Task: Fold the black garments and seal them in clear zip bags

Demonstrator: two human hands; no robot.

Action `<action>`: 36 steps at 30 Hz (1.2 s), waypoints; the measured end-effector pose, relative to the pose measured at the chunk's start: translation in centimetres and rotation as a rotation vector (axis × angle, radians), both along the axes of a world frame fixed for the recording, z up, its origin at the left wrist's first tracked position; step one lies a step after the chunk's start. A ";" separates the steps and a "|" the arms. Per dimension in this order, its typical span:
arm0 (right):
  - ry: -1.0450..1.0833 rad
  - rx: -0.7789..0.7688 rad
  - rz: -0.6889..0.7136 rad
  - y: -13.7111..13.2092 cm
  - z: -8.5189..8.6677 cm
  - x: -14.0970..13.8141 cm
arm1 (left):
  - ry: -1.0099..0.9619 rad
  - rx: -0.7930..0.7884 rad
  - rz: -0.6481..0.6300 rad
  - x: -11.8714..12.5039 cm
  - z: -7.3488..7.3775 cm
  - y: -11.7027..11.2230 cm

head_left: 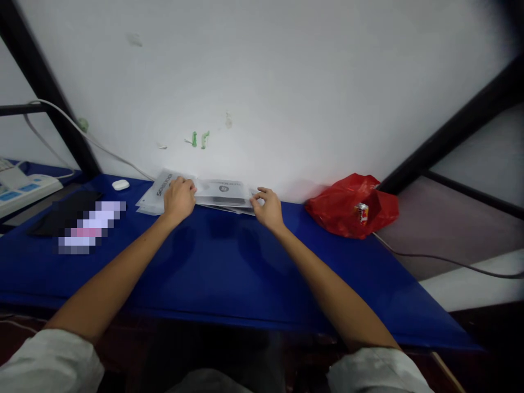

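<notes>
Flat translucent plastic bags with dark printing lie at the back of the blue table, against the wall. Another printed plastic bag sticks out to their left, its lettering turned upside down. My left hand rests where the two meet, its fingers curled and closed on the plastic. At the opposite end, my right hand pinches the right edge of the bags between thumb and fingers. The bags' near edge is slightly raised and shows several layers. My fingers hide part of the plastic.
A crumpled red plastic bag sits at the right by the black frame post. To the left are a small white case, a black flat item, a blurred-out object and a power strip. A white cable runs along the wall.
</notes>
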State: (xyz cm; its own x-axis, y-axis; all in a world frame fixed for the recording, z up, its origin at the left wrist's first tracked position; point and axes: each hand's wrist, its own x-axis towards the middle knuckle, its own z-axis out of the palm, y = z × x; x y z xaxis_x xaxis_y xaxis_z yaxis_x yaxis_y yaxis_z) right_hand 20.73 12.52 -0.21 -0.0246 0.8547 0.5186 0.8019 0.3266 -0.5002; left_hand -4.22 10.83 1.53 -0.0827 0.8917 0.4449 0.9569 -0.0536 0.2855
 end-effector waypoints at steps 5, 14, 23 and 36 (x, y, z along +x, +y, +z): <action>-0.026 -0.009 -0.029 2.5 -0.7 -1.1 | 0.067 0.005 -0.018 -0.3 -0.2 2.8; -0.147 -0.024 -0.069 3.9 -1.8 -2.2 | 0.199 -0.039 -0.018 0.5 -1.4 4.8; -0.355 -0.009 0.119 4.5 -2.8 -3.5 | 0.181 -0.012 -0.348 3.2 -4.4 6.1; -0.344 -0.007 0.206 -1.0 -2.3 -0.2 | 0.148 -0.065 -0.403 2.9 -4.2 0.3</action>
State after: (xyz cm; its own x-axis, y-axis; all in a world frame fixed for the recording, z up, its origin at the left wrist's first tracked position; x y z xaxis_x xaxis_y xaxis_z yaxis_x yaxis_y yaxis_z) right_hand 20.55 11.54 -2.47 -0.3670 0.8172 0.4445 0.8412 0.4955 -0.2164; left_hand -1.27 11.16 -2.65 0.3384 0.8663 0.3674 0.8941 -0.4177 0.1615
